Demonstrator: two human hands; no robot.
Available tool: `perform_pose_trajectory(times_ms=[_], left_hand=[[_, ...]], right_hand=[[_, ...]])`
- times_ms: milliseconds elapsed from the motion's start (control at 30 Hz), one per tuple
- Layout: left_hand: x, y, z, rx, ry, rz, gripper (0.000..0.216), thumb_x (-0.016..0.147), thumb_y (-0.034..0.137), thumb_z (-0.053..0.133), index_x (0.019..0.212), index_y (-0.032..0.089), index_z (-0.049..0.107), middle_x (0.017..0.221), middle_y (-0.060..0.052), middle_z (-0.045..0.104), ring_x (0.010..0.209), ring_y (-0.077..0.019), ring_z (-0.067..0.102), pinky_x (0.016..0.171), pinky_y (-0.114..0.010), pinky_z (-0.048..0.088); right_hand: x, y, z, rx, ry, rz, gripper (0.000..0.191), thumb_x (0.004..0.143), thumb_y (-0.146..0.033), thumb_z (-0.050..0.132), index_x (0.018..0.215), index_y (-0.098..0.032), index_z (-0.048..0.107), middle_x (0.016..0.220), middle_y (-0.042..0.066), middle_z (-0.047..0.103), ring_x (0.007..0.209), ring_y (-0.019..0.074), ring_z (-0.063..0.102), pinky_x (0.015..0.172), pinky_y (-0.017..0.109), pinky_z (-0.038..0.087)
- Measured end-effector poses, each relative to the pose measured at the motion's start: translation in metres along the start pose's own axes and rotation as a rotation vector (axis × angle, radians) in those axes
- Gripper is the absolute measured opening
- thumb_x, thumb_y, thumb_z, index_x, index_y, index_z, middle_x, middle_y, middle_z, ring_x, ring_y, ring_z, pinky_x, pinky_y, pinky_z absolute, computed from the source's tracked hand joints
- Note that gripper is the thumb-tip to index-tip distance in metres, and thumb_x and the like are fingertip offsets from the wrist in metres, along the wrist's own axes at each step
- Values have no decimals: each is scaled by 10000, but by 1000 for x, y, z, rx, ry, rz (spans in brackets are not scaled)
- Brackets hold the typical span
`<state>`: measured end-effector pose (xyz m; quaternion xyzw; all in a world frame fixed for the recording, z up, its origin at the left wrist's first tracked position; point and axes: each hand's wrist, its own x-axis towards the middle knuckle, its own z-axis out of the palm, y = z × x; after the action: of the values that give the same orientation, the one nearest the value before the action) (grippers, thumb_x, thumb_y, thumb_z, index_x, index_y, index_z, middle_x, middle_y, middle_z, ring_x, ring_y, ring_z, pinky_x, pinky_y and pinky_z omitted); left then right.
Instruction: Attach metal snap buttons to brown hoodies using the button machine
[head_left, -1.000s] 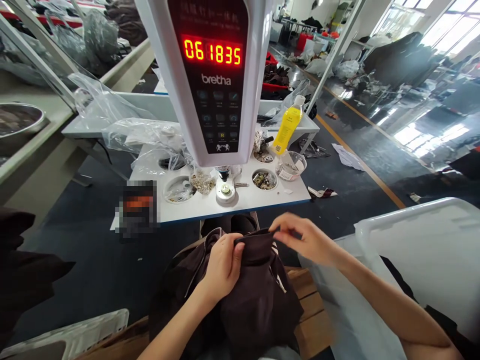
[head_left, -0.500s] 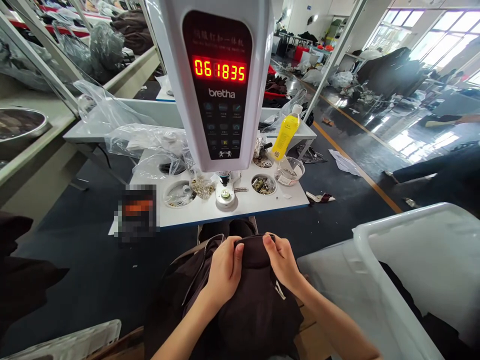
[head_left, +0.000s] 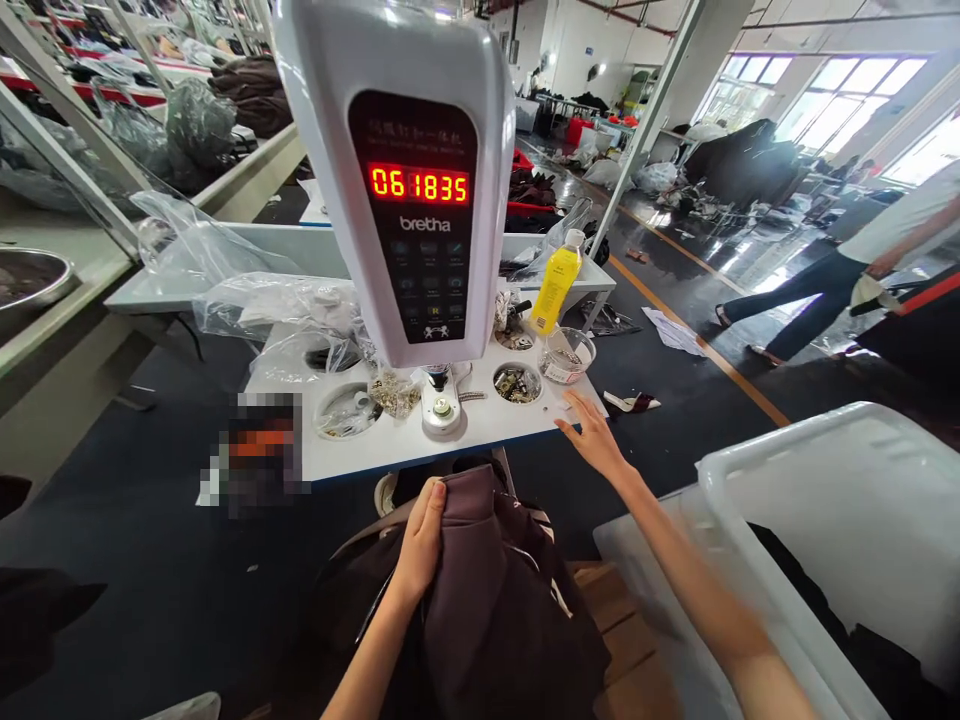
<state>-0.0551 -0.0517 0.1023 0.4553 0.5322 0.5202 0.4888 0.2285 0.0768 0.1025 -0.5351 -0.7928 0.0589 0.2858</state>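
A dark brown garment (head_left: 480, 570) lies across my lap, its top edge raised toward the table. My left hand (head_left: 422, 540) is closed on that edge, thumb on top. My right hand (head_left: 592, 430) is off the cloth, fingers stretched out over the right front corner of the white table (head_left: 495, 430), near a clear plastic tub (head_left: 568, 355) of small parts. Ahead stands a button-fastening machine (head_left: 431, 200) with a red digit display; its lower die (head_left: 442, 410) sits just beyond the garment. A round well of metal fasteners (head_left: 517, 384) lies to the die's right.
A bottle with yellow contents (head_left: 557, 283) stands behind the tub. Plastic bags (head_left: 277, 305) cover the table's left side. A large white bin (head_left: 750, 500) with dark cloth is at my right. A person (head_left: 847, 260) walks in the aisle beyond.
My right hand has let go of the garment and moved forward and right over the table corner. My left hand still grips the cloth, slightly further left. The view has tilted up a little.
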Motion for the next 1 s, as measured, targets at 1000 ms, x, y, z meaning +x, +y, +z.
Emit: perform_pose_trajectory(times_ms=[1000], left_hand=[[-15, -2, 7, -95, 22, -77, 322, 888, 455, 390, 805, 184, 545, 783, 4, 520, 754, -131, 481, 721, -241, 395]], right_hand=[[-35, -140, -25, 375, -22, -386, 219, 838, -75, 512, 1016, -194, 561, 879, 37, 671, 794, 124, 625, 732, 240, 523]])
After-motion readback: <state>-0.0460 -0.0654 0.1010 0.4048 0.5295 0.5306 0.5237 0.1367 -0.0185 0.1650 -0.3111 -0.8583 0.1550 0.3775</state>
